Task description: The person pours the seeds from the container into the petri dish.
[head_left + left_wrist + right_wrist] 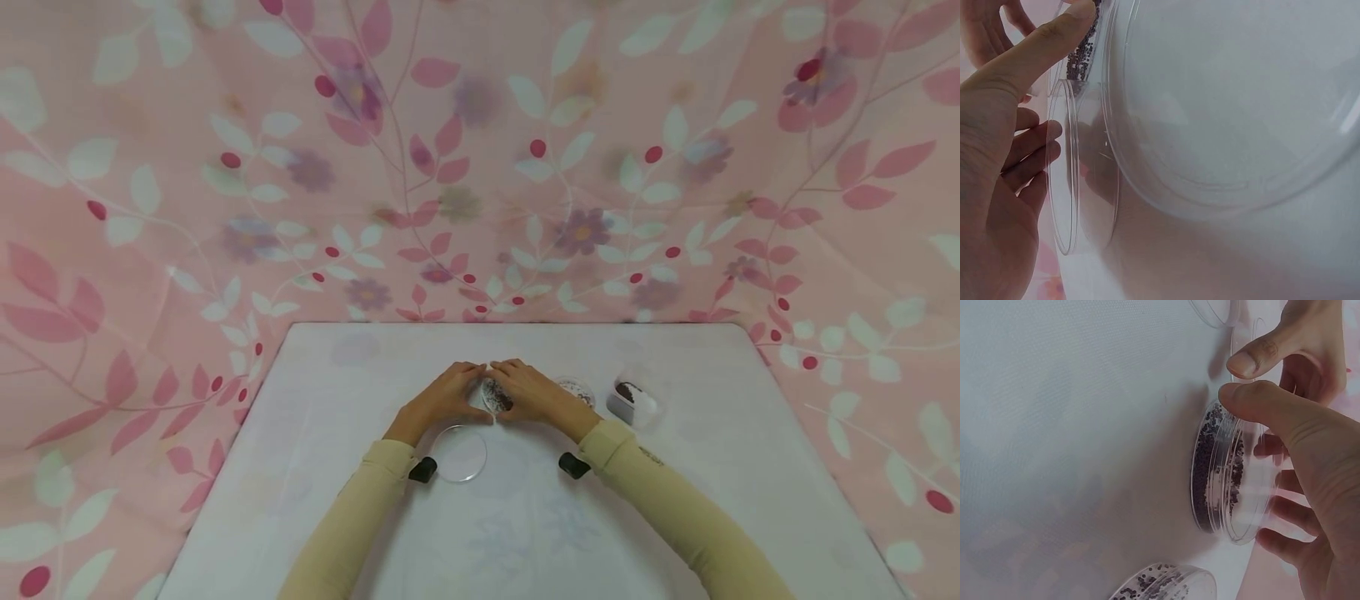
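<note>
1. Head view: left hand (442, 396) and right hand (528, 390) meet fingertip to fingertip over a clear round dish of dark seeds (496, 396) near the middle of the white table (337, 467). Only this view shows the whole layout.
2. Loose clear lid (458, 453): lies flat just in front of the left hand, apart from the dish.
3. Second seed dish (577, 389): just right of the right hand.
4. Square tub of dark material (632, 400): further right.
5. Right wrist view: shows what the head view hides. The seed dish (1225, 481) is shallow and transparent, with small dark grains heaped toward one side. The right hand's (1300, 462) thumb and fingers curl round its rim, gripping it.
6. Left wrist view: left hand (997, 162), thumb on the dish rim (1065, 187), fingers curled behind its wall, gripping it; the loose lid (1235, 106) fills the foreground.
</note>
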The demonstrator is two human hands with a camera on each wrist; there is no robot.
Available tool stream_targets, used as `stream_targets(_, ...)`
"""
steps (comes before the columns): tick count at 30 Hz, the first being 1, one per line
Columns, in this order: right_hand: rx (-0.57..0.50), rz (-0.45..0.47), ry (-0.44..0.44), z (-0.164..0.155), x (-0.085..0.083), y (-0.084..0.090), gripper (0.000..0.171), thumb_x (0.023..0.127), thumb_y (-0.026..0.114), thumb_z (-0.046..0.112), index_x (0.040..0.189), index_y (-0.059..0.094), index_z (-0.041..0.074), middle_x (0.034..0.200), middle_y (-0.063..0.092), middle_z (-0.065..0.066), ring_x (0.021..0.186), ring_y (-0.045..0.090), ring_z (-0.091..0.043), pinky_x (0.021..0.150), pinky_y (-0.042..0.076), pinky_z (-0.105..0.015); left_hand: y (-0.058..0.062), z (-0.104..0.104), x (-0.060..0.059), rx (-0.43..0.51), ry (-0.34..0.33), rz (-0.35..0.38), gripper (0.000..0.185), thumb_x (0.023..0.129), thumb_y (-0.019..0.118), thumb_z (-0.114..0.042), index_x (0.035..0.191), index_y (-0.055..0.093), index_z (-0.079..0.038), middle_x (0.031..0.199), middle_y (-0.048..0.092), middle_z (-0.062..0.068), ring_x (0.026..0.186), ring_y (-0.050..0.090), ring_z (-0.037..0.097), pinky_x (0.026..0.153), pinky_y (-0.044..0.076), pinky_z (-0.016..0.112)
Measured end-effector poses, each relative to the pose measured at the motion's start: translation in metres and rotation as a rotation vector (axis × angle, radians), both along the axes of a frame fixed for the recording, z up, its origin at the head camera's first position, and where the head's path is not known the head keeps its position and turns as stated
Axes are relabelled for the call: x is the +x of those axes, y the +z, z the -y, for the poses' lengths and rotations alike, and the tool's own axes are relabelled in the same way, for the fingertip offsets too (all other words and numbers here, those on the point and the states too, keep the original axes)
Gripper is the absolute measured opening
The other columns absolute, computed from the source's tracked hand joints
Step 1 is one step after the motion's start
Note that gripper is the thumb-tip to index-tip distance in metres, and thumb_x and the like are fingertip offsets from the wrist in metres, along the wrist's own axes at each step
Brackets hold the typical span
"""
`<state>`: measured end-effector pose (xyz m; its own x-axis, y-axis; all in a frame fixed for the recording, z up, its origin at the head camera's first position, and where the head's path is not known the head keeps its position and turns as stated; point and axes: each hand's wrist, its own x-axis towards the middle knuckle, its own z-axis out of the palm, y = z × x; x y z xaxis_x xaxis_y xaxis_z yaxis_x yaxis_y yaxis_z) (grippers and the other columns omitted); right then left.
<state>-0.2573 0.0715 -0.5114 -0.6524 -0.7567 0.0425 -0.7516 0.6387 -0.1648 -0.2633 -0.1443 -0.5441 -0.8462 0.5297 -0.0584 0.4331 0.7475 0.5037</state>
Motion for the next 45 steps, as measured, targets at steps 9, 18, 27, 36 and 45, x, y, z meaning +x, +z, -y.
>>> stream_targets(9,0.015,0.031,-0.018,0.000,-0.003,-0.006,0.077,0.081,0.079,0.043,0.142,0.050,0.006,0.146,0.050,-0.018,0.133,0.047,-0.035,0.106,0.046,-0.052,0.000,0.002,-0.001,-0.006,-0.013,-0.005,0.098,0.071,0.082,-0.054,0.149,0.043,-0.010,0.148,0.047,0.008,0.140,0.039,0.024,0.118,0.035,0.042)
stream_targets(18,0.040,0.100,-0.064,0.002,-0.004,-0.008,0.077,0.082,0.077,0.046,0.143,0.049,0.009,0.149,0.047,-0.014,0.136,0.045,-0.032,0.109,0.043,-0.052,0.000,0.003,-0.002,-0.044,-0.007,-0.015,0.095,0.072,0.082,-0.055,0.147,0.045,-0.012,0.147,0.048,0.006,0.140,0.040,0.022,0.118,0.035,0.040)
stream_targets(27,0.013,0.132,-0.086,0.003,-0.004,-0.011,0.071,0.081,0.078,0.043,0.139,0.054,0.009,0.146,0.050,-0.014,0.135,0.046,-0.032,0.109,0.042,-0.054,0.006,0.021,-0.003,-0.025,-0.008,-0.122,0.089,0.070,0.082,-0.055,0.143,0.051,-0.014,0.147,0.048,0.002,0.140,0.040,0.024,0.117,0.035,0.046)
stream_targets(36,0.019,0.160,-0.111,0.003,-0.002,-0.010,0.070,0.082,0.077,0.043,0.140,0.053,0.011,0.147,0.049,-0.012,0.137,0.044,-0.030,0.113,0.039,-0.053,-0.001,0.056,0.007,-0.040,0.091,-0.049,0.101,0.066,0.084,-0.059,0.148,0.045,-0.014,0.148,0.047,0.008,0.138,0.042,0.028,0.116,0.037,0.048)
stream_targets(45,0.022,0.163,-0.123,0.002,-0.001,-0.010,0.071,0.083,0.077,0.043,0.142,0.052,0.012,0.149,0.047,-0.011,0.138,0.043,-0.030,0.114,0.037,-0.052,-0.014,0.067,0.014,0.028,0.102,-0.056,0.097,0.067,0.080,-0.063,0.145,0.048,-0.015,0.144,0.052,0.007,0.136,0.045,0.028,0.114,0.038,0.049)
